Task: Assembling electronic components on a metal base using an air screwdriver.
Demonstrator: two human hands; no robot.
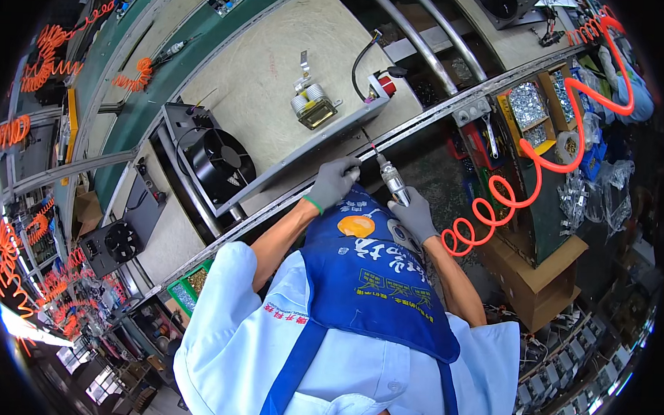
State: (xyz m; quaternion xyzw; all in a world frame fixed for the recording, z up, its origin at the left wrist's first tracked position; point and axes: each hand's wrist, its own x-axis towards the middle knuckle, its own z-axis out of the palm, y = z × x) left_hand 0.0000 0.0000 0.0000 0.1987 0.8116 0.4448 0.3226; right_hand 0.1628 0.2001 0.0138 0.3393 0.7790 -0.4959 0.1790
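Note:
My right hand (417,216), in a grey glove, is wrapped round a silver air screwdriver (393,182). The tool's thin bit points up and away toward the bench edge. Just left of it, my grey-gloved left hand (334,183) is closed, fingertips together; whatever they may hold is too small to make out. Beyond both hands lies a grey metal chassis (304,153) on the bench. It carries a black round fan (224,163) at its left end, and a red switch (387,85) sits at its right end. A transformer with white coils (313,106) stands behind its near wall.
A coiled orange air hose (502,190) hangs at the right. Yellow bins of screws (526,106) and a cardboard box (538,277) stand there too. Steel rollers (427,42) cross the line beyond the pale work board (279,52). A second fan unit (119,238) lies leftward.

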